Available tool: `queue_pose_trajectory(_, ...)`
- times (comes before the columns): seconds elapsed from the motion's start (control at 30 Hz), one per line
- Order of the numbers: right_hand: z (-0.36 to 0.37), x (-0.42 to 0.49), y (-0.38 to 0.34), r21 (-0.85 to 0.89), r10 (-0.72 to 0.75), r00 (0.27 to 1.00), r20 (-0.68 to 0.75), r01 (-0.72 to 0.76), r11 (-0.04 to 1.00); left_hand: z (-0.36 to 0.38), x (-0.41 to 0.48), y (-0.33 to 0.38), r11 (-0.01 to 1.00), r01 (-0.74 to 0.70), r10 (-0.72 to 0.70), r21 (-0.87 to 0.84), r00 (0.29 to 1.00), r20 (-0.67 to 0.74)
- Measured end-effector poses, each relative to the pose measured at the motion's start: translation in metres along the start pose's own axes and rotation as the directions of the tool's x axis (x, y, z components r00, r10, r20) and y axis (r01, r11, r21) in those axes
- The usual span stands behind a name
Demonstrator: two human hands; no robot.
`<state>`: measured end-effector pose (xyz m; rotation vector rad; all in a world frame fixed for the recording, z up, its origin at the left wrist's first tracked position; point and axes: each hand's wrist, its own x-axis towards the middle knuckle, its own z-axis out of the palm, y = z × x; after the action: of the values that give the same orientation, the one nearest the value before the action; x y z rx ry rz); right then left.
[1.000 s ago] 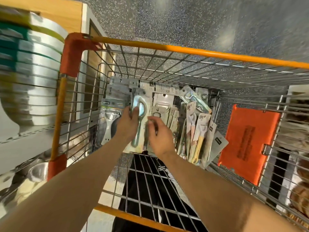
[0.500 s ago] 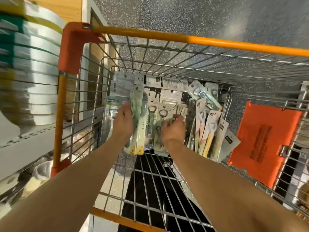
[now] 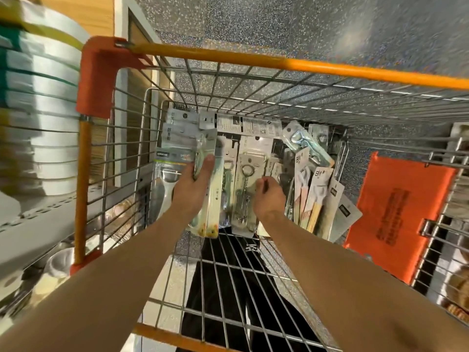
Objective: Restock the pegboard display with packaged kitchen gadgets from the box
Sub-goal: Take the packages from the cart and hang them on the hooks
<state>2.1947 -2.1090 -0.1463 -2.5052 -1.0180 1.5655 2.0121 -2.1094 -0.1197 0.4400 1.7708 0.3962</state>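
early going: i'm gripping a slim pack (image 3: 212,199) with my left hand (image 3: 193,189) inside the cart (image 3: 279,64), right hand (image 3: 269,196) fingering other packs (image 3: 243,189), hold unclear.

Bright overhead light glares off floor; left edge motion-blurred, wide-angle bent.

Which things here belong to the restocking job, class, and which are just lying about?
For the job: the pale packets gripped by the left hand; the right hand among the corkscrew packets; the peeler packet; the cart holding them.
Lying about: the orange flap; the blurred white stack on the left shelf; the floor.
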Motion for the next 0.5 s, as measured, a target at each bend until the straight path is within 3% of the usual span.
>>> queue_pose_trajectory(0.27,0.0,-0.001,-0.014,0.035,-0.018,0.989,-0.149,0.023,0.999,0.002,0.001,0.002,0.999,0.034,-0.034,-0.013,0.999,0.033)
queue_pose_trajectory(0.5,-0.003,-0.007,-0.022,0.015,-0.026,0.999,-0.047,0.027,1.0,0.005,-0.008,0.007,0.993,0.026,-0.013,-0.114,0.994,0.107)
